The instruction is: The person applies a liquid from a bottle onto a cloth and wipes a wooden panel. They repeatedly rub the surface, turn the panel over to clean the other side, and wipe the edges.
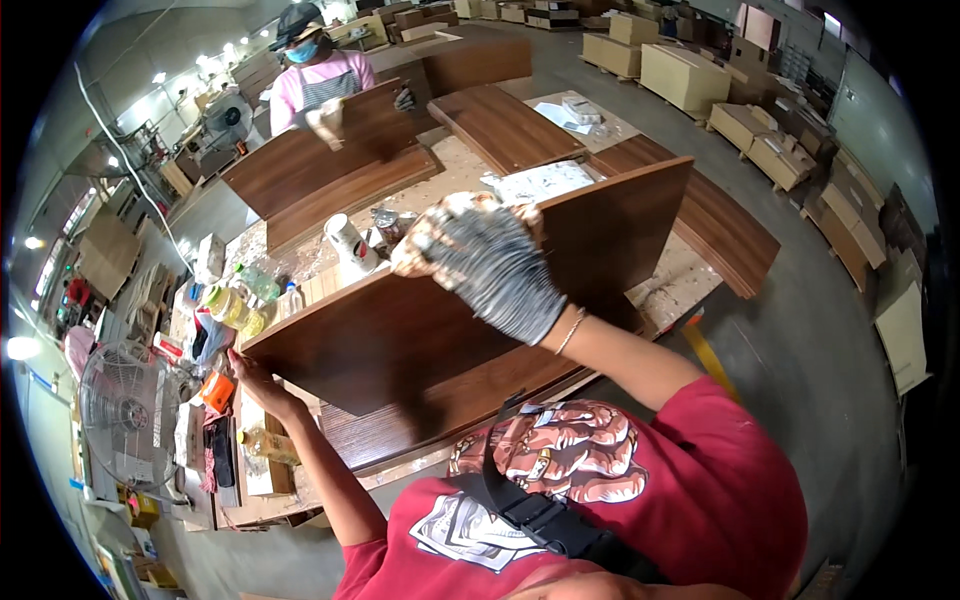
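A dark brown wood-grain panel (370,335) stands on its long edge, tilted, on top of another brown panel (380,435) lying flat. My left hand (262,385), bare, grips the standing panel at its left end, its fingers partly hidden. My right hand (490,265) wears a grey knitted glove and is closed at the middle of the panel's upper edge. Bunched under its fingers is what looks like a crumpled pale rag (425,245) with brown stains. Just beyond the edge stand a white can (350,243) and a small clear bag (388,222).
Bottles (228,305), an orange box (216,391) and cloths crowd the workbench's left side, near a caged fan (130,415). Across the bench a co-worker (318,85) handles another brown panel (330,150). More panels (505,128) lie at the far side and right.
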{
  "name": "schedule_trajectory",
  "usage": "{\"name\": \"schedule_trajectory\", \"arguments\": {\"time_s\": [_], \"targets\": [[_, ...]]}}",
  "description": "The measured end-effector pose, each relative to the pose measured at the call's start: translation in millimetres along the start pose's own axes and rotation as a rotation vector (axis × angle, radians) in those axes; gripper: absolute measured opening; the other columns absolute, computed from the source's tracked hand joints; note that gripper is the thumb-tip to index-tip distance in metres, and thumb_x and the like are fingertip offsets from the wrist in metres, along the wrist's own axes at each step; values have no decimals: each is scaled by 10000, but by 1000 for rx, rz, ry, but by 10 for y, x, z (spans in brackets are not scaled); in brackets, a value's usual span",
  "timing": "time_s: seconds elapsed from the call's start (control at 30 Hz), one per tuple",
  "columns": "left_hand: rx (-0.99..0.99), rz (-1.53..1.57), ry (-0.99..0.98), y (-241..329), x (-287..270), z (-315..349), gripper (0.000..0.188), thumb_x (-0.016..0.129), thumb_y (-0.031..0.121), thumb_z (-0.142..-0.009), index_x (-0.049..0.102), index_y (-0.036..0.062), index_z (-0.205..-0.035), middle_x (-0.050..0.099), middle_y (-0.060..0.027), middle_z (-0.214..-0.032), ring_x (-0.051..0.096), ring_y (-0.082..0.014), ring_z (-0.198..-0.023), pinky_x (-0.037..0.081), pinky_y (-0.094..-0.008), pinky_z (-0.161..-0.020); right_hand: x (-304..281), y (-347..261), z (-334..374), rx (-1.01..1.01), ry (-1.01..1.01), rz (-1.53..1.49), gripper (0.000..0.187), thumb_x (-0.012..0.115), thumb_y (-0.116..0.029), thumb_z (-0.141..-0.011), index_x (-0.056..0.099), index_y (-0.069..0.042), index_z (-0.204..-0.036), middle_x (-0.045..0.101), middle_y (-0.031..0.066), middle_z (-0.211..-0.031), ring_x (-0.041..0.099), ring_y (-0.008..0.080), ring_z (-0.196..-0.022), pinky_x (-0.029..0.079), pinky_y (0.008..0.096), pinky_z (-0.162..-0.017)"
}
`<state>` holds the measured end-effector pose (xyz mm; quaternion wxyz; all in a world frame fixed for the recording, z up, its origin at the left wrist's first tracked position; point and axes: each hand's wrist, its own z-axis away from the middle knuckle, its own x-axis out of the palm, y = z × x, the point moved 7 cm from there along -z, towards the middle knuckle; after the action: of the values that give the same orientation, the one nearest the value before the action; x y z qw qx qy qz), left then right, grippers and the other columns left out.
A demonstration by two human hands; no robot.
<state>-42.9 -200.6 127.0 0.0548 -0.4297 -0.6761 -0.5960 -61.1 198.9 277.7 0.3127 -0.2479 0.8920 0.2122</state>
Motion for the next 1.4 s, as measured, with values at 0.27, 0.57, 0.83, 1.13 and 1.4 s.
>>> {"name": "schedule_trajectory", "arguments": {"time_s": [0.27,0.57,0.83,1.13,1.4], "targets": [[30,-248,-173,171,414,87,295,614,293,-1013,647,26,-890,595,6,-831,490,-85,-763,419,-259,-754,-286,378,220,148,104,-128,427,538,-425,-985,650,-141,-1284,587,128,-1347,486,318,-1336,290,521,-1159],[224,-320,48,175,152,48,298,558,320,-965,646,45,-892,483,10,-712,450,-124,-618,400,-281,-568,-448,1260,626,357,212,108,253,641,-114,-854,683,-168,-1098,631,78,-1211,576,270,-1143,398,477,-1064],[230,-306,63,245,169,112,283,520,282,-985,623,71,-829,421,35,-618,372,-78,-519,308,-247,-476,-924,2985,1553,509,469,-48,254,535,-163,-1007,660,-43,-1194,646,132,-1200,603,290,-1130,433,384,-1056],[101,-336,38,-54,-392,-138,426,505,395,-988,705,20,-1027,529,0,-716,515,-108,-586,419,-259,-507,-350,3502,2197,1129,1007,-897,433,551,-333,-1047,616,-10,-1330,665,39,-1182,603,121,-986,496,282,-918],[213,-376,117,270,-436,10,458,431,351,-1003,699,-1,-1118,654,-71,-974,599,-186,-866,504,-331,-757,628,2923,3293,1423,842,-904,506,452,-357,-1067,540,24,-1387,589,90,-1374,562,226,-1209,445,330,-1043]]}}
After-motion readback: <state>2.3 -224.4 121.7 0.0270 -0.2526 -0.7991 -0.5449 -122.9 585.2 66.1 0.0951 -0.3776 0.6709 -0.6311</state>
